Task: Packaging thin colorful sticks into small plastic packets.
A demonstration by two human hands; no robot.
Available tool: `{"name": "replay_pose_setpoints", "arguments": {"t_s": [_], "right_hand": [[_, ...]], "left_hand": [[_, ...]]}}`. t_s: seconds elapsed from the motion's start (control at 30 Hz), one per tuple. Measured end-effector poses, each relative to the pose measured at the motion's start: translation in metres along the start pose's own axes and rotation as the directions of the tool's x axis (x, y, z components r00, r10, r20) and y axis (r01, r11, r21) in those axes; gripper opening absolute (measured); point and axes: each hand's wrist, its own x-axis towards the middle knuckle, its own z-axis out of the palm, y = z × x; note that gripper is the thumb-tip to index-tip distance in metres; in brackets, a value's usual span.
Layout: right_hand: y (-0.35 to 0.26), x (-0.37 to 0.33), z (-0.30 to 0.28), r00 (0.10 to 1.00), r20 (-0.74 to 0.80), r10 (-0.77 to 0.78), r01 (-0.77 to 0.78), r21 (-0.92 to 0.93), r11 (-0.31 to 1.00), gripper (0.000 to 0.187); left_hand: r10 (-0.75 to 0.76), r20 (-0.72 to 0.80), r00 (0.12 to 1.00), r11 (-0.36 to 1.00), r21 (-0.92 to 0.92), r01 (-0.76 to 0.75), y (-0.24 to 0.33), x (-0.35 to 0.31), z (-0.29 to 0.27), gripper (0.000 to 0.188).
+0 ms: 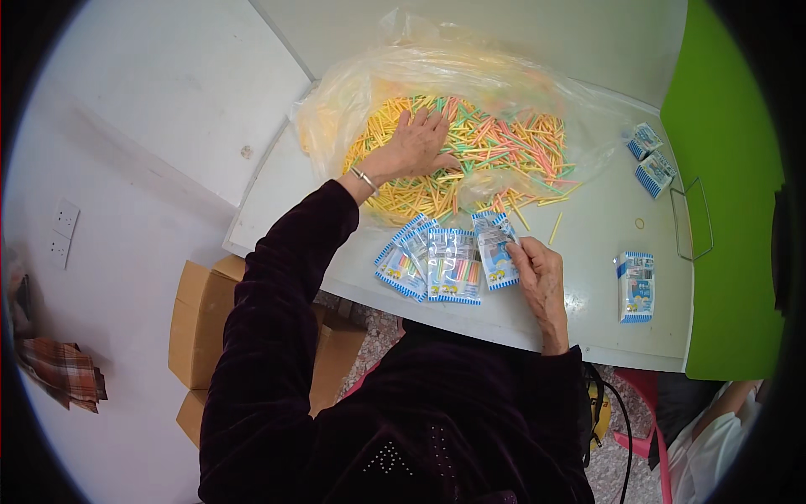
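My left hand point(413, 148), with a bangle at its wrist, lies on a big heap of thin sticks point(520, 151) in yellow, orange, pink and green. Its fingers are stretched out and apart. Clear plastic sheeting point(336, 118) surrounds the heap. Nearer to me, my right hand point(544, 281) grips the edge of a blue-and-white packet point(495, 252) between thumb and fingers. Just left of it lies a packet point(454, 267) with coloured sticks showing through its window. More such packets point(405, 259) overlap farther left.
The white table point(579, 294) has a curved front edge. At its right stand stacks of packets point(635, 286) and bundled packets point(655, 174), beside a wire stand point(695, 220) and a green panel point(730, 193). Cardboard boxes point(201, 323) sit below left.
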Motion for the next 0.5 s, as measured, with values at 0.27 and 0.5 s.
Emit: {"name": "replay_pose_setpoints", "arguments": {"t_s": [0.27, 0.5], "right_hand": [[0.003, -0.001, -0.001, 1.000, -0.005, 0.007, -0.007, -0.008, 1.000, 0.020], [-0.001, 0.000, -0.001, 1.000, -0.026, 0.010, -0.009, 0.025, 1.000, 0.022]], "left_hand": [[-0.047, 0.261, 0.964, 0.995, -0.078, 0.070, 0.008, 0.025, -0.001, 0.056], [-0.052, -0.149, 0.988, 0.999, -0.003, 0.053, 0.029, 0.011, 0.019, 0.026]]}}
